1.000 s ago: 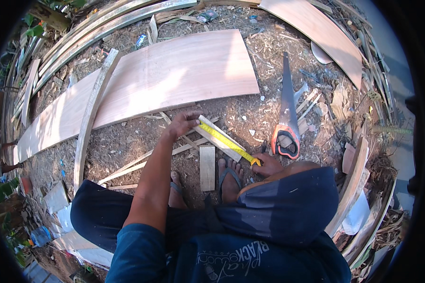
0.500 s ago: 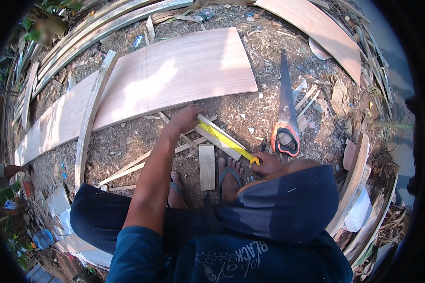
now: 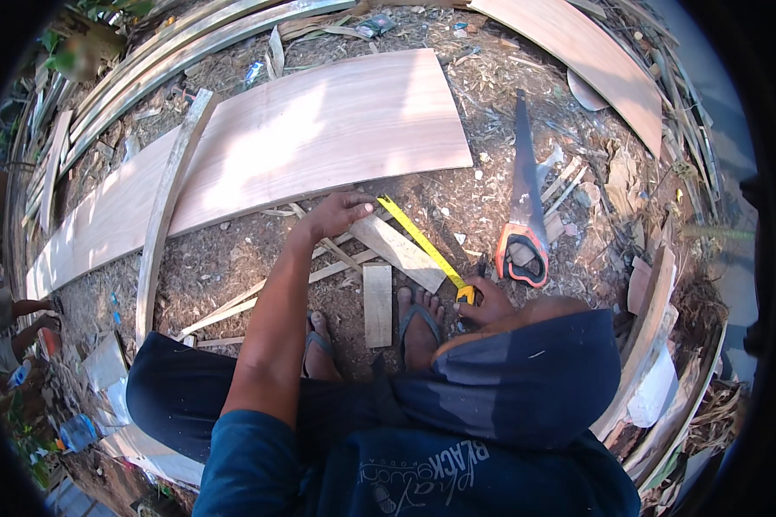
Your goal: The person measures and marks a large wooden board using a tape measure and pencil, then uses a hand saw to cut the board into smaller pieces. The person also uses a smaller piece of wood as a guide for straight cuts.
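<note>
A short wooden board (image 3: 398, 250) slants in front of my feet. My left hand (image 3: 341, 215) has its fingers closed at the board's far end. In my right hand (image 3: 491, 302) is a yellow tape measure (image 3: 466, 295), near the board's other end. Its yellow blade (image 3: 418, 239) is drawn out along the board's right side, and the hooked tip stands just right of my left fingertips, apart from them. Between my feet lies a small wood block (image 3: 378, 306). A handsaw (image 3: 523, 198) with an orange and black handle rests to the right.
A large plywood sheet (image 3: 319, 129) lies ahead, with a long batten (image 3: 174, 198) across it. Another plywood panel (image 3: 578, 65) is at the far right. Thin wood strips (image 3: 259, 297) cross on the littered ground. A person's legs (image 3: 30, 319) show at the left edge.
The tape's blade has swung off the board to its right, its tip leaving my left hand. The board has tilted to show more of its broad face.
</note>
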`<state>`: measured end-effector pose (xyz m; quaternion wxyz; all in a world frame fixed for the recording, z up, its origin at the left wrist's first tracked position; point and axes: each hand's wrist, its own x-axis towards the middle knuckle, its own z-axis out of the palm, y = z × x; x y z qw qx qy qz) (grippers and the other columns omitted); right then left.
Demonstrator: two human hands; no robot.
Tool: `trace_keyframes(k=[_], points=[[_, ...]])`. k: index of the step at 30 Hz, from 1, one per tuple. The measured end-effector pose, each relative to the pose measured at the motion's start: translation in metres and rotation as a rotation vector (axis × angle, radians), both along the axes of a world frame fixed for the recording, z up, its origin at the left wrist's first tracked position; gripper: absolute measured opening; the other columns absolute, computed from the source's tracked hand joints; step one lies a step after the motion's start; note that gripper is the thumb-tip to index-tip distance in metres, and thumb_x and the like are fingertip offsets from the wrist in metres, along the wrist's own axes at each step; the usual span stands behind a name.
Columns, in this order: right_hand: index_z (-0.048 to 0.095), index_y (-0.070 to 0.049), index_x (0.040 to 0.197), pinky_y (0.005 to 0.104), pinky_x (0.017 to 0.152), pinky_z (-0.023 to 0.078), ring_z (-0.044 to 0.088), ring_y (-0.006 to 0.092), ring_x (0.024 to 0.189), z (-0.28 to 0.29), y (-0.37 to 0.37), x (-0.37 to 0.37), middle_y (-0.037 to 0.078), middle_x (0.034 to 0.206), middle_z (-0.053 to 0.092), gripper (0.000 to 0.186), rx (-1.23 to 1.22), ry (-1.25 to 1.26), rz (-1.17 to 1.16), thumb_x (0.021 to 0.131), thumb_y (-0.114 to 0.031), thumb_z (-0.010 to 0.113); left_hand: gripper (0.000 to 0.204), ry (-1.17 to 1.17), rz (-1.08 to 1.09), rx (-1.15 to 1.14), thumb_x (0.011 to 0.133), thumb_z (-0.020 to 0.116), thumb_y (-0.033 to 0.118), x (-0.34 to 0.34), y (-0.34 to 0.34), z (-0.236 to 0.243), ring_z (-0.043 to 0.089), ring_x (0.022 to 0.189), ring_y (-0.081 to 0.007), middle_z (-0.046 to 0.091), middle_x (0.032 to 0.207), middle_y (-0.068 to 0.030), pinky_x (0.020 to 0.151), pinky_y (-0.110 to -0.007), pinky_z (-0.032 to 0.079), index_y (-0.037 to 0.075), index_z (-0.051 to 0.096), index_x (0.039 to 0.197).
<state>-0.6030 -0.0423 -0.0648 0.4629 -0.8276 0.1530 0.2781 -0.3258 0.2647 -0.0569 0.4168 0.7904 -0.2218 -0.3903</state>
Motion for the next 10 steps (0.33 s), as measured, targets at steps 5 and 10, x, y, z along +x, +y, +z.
trace_keyframes(k=[5, 10], points=[[0.059, -0.003, 0.114, 0.0343, 0.076, 0.05, 0.06, 0.0166, 0.083, -0.015, -0.008, -0.02, 0.008, 0.092, 0.065, 0.05, -0.066, -0.12, -0.278, 0.079, -0.034, 0.079, 0.045, 0.114, 0.017, 0.056, 0.094, 0.064, 0.028, 0.002, 0.011, -0.023, 0.061, 0.113, -0.0268, 0.065, 0.124, -0.0147, 0.097, -0.039, 0.047, 0.01, 0.057, 0.135], [0.042, 0.001, 0.124, 0.0363, 0.081, 0.051, 0.057, 0.0204, 0.088, -0.041, 0.032, 0.047, 0.015, 0.106, 0.059, 0.058, 0.169, -0.003, -0.262, 0.077, -0.005, 0.076, 0.041, -0.13, 0.174, 0.37, 0.077, 0.07, 0.037, -0.017, -0.014, -0.01, 0.066, 0.102, -0.0368, 0.069, 0.108, -0.0193, 0.091, -0.044, 0.052, 0.006, 0.072, 0.104]])
